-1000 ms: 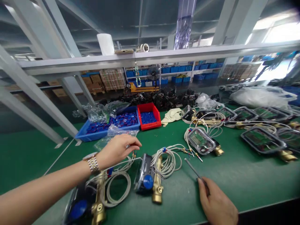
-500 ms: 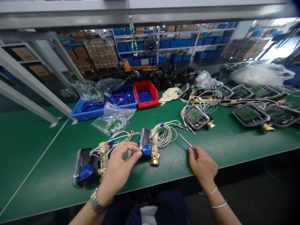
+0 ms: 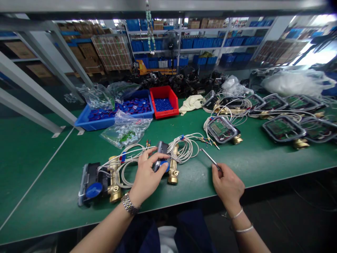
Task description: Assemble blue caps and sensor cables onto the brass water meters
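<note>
My left hand is closed over the black housing of a brass meter, thumb against its blue round cap. Its brass pipe body rests on the bench, beside a coil of white cable. Between the fingers and thumb of my right hand is a slim metal rod-like tool, its tip pointing up and left, apart from the meter. Farther left lies a second meter with a blue cap and brass body, its cables looping toward my left hand.
Behind stand a blue bin of blue discs and a red bin of small blue pieces. A plastic bag and a cloth lie nearby. Several clear-lidded meters fill the right. Metal posts rise at left.
My left hand has moved right and over the meter housing, from pinching its near edge to wrapping it. My right hand and its tool stay nearly still. The view has shifted slightly.
</note>
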Demonstrator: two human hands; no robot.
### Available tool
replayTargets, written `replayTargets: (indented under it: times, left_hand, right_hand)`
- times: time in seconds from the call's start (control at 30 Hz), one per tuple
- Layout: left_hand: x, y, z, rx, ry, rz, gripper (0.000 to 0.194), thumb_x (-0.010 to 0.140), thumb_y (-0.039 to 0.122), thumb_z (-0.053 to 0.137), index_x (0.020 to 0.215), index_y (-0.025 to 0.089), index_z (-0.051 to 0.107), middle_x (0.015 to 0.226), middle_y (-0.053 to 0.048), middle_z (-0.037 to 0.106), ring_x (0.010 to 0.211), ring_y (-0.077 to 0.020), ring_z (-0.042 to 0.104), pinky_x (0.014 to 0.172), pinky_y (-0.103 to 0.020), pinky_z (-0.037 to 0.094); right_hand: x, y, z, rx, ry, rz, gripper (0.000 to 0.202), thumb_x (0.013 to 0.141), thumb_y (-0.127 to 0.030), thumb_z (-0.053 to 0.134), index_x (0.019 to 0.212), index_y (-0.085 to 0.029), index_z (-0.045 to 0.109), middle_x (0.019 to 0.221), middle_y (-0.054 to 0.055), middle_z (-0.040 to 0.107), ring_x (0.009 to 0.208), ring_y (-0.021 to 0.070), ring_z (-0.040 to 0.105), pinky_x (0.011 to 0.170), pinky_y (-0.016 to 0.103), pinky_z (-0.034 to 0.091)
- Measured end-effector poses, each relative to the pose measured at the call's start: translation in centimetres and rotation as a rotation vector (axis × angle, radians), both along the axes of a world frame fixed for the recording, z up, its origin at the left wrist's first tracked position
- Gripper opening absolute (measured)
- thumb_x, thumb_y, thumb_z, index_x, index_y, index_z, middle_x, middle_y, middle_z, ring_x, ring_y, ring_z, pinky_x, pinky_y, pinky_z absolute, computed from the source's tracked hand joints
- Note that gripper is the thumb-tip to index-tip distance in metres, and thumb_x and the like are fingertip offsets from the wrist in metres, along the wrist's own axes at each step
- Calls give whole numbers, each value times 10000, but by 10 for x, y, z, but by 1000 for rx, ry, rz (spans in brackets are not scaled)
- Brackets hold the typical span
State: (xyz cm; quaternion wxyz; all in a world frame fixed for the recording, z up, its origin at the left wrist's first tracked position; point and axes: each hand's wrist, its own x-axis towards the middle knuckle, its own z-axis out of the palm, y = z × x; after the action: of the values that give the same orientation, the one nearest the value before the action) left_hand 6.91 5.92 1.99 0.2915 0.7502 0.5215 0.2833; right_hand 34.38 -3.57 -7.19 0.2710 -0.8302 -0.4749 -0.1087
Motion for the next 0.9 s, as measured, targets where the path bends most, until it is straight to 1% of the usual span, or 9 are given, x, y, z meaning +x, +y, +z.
replayTargets:
  times: [0.17, 0.3, 0.37, 0.43, 0.5, 0.57, 0.67, 0.77, 0.9]
  left_hand:
    - [7, -3, -13, -58, -170, 7, 261, 912, 280, 590, 1158, 330, 659, 1450, -48, 463, 1463, -263, 324, 1210, -524, 250]
    - [15, -6, -14, 5, -199, 16, 338, 909, 218, 553, 1222, 327, 619, 1447, -58, 474, 1464, -253, 333, 1212, -523, 254]
    - [16, -7, -14, 50, -188, 27, 356, 906, 196, 542, 1228, 325, 620, 1455, -59, 483, 1462, -254, 344, 1211, -526, 255]
    - [14, -7, -14, 53, -197, 15, 382, 923, 217, 538, 1287, 322, 583, 1504, -62, 457, 1467, -254, 347, 1211, -520, 259]
    - [9, -8, -15, 6, -233, -18, 423, 946, 275, 547, 1366, 316, 512, 1558, -70, 414, 1474, -252, 350, 1214, -504, 267]
    - [5, -10, -16, -33, -243, -47, 443, 967, 325, 539, 1404, 312, 467, 1595, -73, 375, 1487, -250, 338, 1219, -492, 266]
    - [3, -13, -14, -12, -171, -61, 384, 1003, 350, 474, 1386, 323, 496, 1627, -54, 325, 1521, -248, 265, 1235, -505, 225]
    - [5, -16, -12, 10, -125, -65, 372, 1025, 350, 422, 1388, 329, 501, 1636, -40, 305, 1531, -236, 232, 1242, -505, 211]
    - [7, -17, -9, 36, -81, -80, 372, 1034, 343, 400, 1393, 317, 496, 1638, -52, 290, 1527, -236, 243, 1239, -498, 228]
  right_hand:
    - [0, 0, 1, -5, -12, 2, 325, 966, -450, 531, 890, -191, 711, 660, 7, 635, 586, 134, 514, 571, 271, 253]
    - [2, 0, 0, -10, -20, 8, 351, 969, -467, 519, 907, -188, 724, 693, 21, 669, 604, 145, 557, 572, 277, 280]
    - [2, -1, 3, 2, 16, 30, 389, 973, -482, 501, 939, -175, 737, 757, 50, 712, 640, 164, 598, 584, 277, 322]
    - [0, -5, 11, 33, 117, 125, 401, 989, -463, 476, 1063, -169, 738, 901, 82, 753, 733, 190, 655, 641, 279, 409]
    - [-8, -13, 23, 79, 267, 279, 408, 1011, -411, 450, 1253, -179, 683, 1045, 99, 752, 827, 205, 686, 722, 297, 491]
    - [-22, -21, 37, 123, 397, 432, 425, 1020, -352, 441, 1385, -204, 602, 1086, 99, 739, 841, 201, 690, 760, 318, 538]
    - [-51, -28, 52, 132, 511, 632, 446, 1017, -256, 460, 1456, -251, 536, 1077, 81, 726, 803, 174, 673, 771, 313, 562]
    - [-77, -23, 55, 102, 586, 765, 482, 1022, -185, 437, 1490, -289, 489, 1090, 63, 720, 804, 149, 660, 778, 282, 563]
    - [-93, -9, 47, 51, 613, 784, 473, 1031, -184, 408, 1484, -282, 500, 1146, 78, 714, 924, 170, 671, 840, 291, 562]
